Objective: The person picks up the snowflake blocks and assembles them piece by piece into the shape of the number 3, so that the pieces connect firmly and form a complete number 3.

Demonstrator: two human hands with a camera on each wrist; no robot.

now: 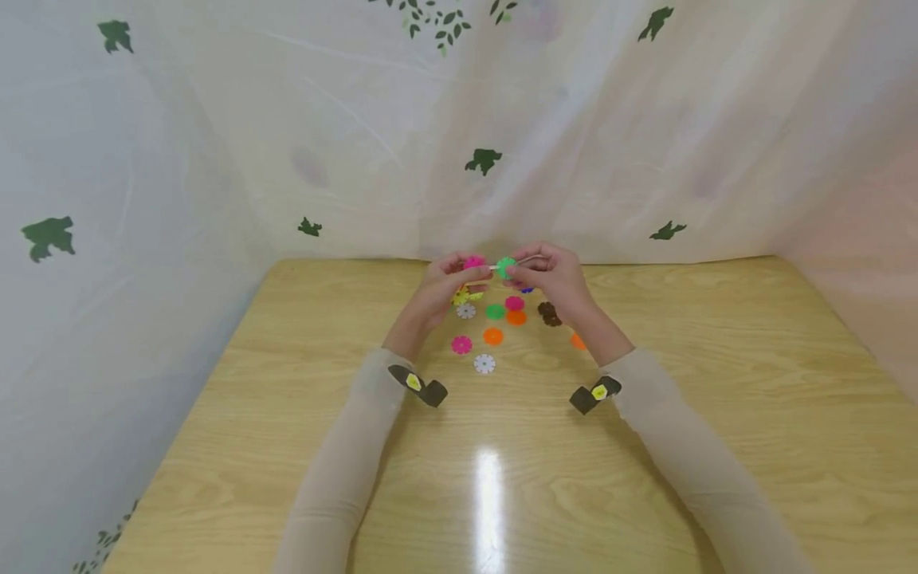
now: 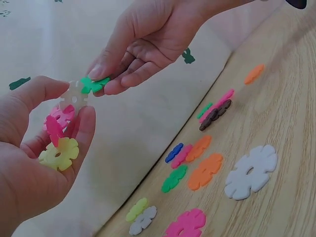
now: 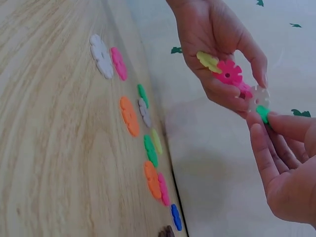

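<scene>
My left hand [image 1: 433, 290] grips a short chain of flower-shaped, notched plastic interlocking discs above the far part of the table. In the left wrist view the chain runs from a yellow disc [image 2: 59, 154] through two pink discs [image 2: 60, 117] to a white disc [image 2: 75, 92], pinched between thumb and finger. Opposite it, my right hand [image 1: 561, 281] pinches a green disc [image 2: 94, 85] between thumb and fingers. The green disc meets the white disc's edge at an angle, and both hands are close together. How deep the notches sit in each other I cannot tell.
Several loose discs lie below the hands on the wooden table [image 1: 287, 414], among them an orange disc [image 1: 493, 336], a white one [image 1: 484, 364], a pink one [image 1: 462, 344] and brown ones [image 1: 551, 316]. A pale leaf-patterned cloth [image 1: 358, 159] hangs behind the far edge.
</scene>
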